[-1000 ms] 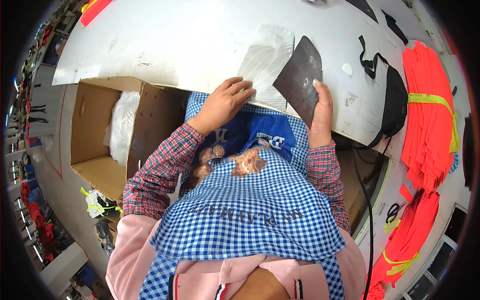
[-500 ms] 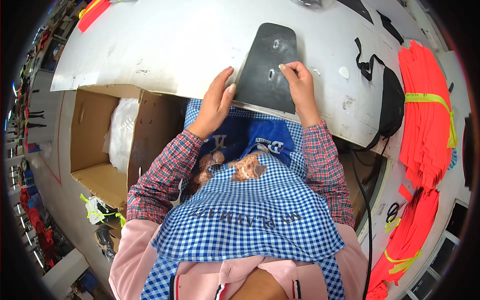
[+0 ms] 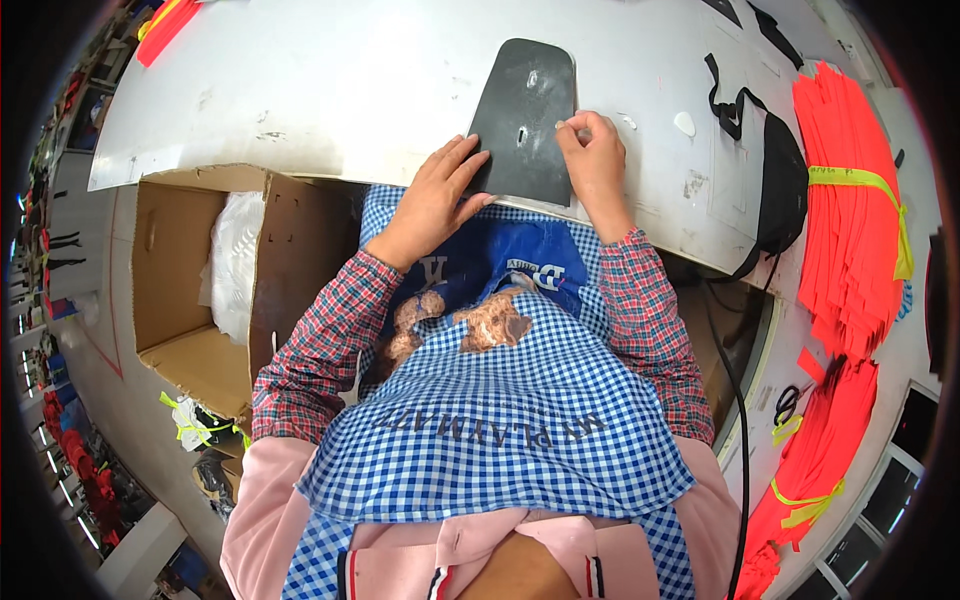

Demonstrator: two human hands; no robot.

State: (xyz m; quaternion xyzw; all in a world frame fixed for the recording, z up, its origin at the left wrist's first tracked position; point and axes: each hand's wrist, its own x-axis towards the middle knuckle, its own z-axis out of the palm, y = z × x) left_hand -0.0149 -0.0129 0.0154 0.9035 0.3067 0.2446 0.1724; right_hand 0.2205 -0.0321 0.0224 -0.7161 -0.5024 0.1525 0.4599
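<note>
A dark grey, tapered flat panel [image 3: 512,165] lies on the white table, its narrower rounded end pointing away from me. It has a small dark slot near its middle and a whitish mark around another spot nearer its far end. My left hand [image 3: 432,200] rests with fingers spread on the panel's left near edge. Just over the panel's right edge, my right hand [image 3: 597,165] has its fingers curled, thumb and forefinger pinched together. Whatever the pinch may hold is too small to make out.
The white table [image 3: 330,100] carries a black strapped fabric piece [image 3: 782,190] at right. Bundles of neon orange strips [image 3: 850,230] tied in yellow stand farther right, with black scissors [image 3: 787,402] nearby. An open cardboard box [image 3: 160,270] holding clear plastic is at left.
My left hand has come down onto the panel's left near edge. My right hand has moved from beside the nearer slot to the right edge. Less white shows around that slot.
</note>
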